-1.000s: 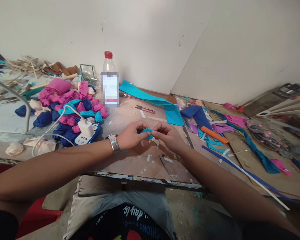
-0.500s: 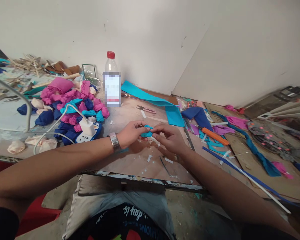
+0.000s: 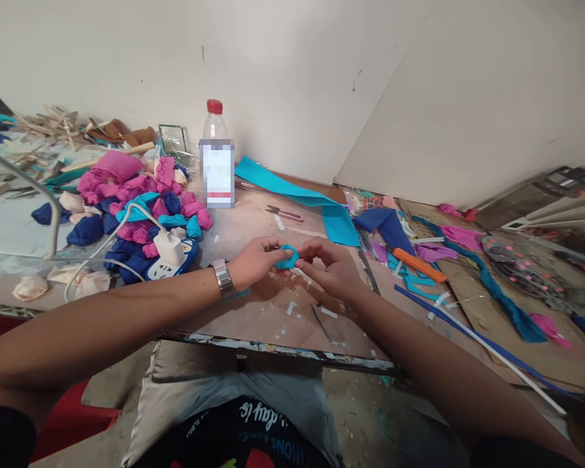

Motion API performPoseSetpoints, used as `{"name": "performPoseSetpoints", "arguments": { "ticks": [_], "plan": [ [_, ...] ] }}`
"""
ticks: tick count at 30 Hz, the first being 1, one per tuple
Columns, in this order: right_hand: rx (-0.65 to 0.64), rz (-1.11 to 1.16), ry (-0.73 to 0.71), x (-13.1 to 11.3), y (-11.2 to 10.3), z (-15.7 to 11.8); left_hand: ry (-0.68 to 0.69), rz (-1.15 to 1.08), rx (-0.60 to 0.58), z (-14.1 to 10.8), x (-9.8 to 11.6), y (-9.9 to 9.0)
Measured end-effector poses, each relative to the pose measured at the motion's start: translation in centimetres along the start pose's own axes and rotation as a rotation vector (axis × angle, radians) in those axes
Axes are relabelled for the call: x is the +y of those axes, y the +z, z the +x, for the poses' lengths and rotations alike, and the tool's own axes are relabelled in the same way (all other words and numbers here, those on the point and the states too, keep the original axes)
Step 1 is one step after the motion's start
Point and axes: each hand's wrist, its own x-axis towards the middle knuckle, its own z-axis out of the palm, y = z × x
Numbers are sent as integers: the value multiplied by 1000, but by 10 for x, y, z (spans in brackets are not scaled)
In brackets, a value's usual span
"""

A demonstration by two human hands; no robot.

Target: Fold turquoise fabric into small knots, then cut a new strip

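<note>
A small crumpled turquoise paper piece (image 3: 287,257) is between my two hands above the table. My left hand (image 3: 256,261), a metal watch on its wrist, is closed with thumb and fingers around the paper's left side. From the right, my right hand (image 3: 329,268) pinches the paper's edge with thumb and index finger. Behind my hands lie small thread snips (image 3: 285,213) with pinkish handles. A long turquoise paper strip (image 3: 292,188) stretches along the wall, its folded end hanging toward my right hand.
A heap of pink, blue and turquoise crumpled paper pieces (image 3: 141,188) lies left, beside a power strip (image 3: 175,263) with a white charger. A red-capped bottle (image 3: 215,123) stands by the wall. An orange utility knife (image 3: 419,265) and a white stick (image 3: 507,364) lie right.
The turquoise paper has turned slightly and looks rounder between my fingers. My right fingers have shifted a little along its edge. The rest of the table looks the same.
</note>
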Motion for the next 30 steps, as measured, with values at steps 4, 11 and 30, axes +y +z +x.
{"name": "performPoseSetpoints", "arguments": {
  "ticks": [4,11,30],
  "plan": [
    [-18,195,122,5,5,-2,31,47,-24,-1,-2,0],
    [-17,365,243,8,7,-1,120,166,-40,0,-4,-2],
    [14,390,222,6,6,0,243,433,-72,-3,-1,-3]
  ]
}}
